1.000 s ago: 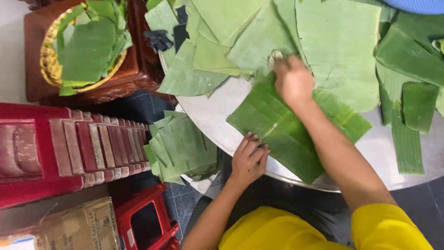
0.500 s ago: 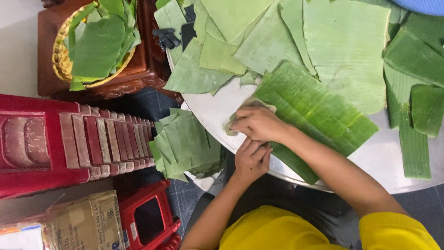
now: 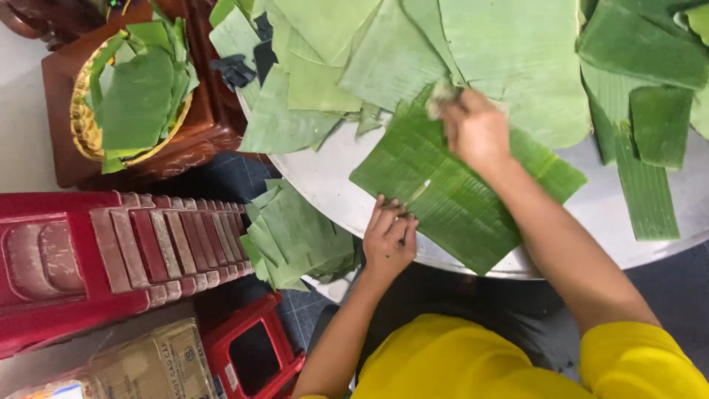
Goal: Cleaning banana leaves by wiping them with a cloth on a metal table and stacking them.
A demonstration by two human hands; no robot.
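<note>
Leaf in hand: a large dark green banana leaf piece (image 3: 458, 196) lies flat at the near edge of the round pale counter (image 3: 628, 229), one corner hanging over the rim.
Right hand: the right hand (image 3: 476, 133) is at the far end of the leaf, fingers closed around a small pale wad of cloth (image 3: 442, 92) pressed to the leaf surface.
Left hand: the left hand (image 3: 388, 236) lies flat on the near corner of the leaf, fingers spread narrow, pinning it to the counter and gripping nothing.
What has changed: half a second ago the right hand and cloth were at the near-left end of the leaf, close by the left hand; now they are at the far end, so a stroke has run along the leaf's length. The left hand has kept its place.
What that suggests: the leaf surface is being wiped, pass by pass.
Around it: lighter green leaf pieces (image 3: 517, 59) overlap across the far side of the counter; narrow dark strips (image 3: 646, 192) lie to the right.
Beyond the counter: a stack of cut leaves (image 3: 295, 233) rests just left of the left hand, below the rim; a yellow basket of leaves (image 3: 133, 96) sits on a wooden stand; red plastic stools (image 3: 111, 251) stand on the left.
</note>
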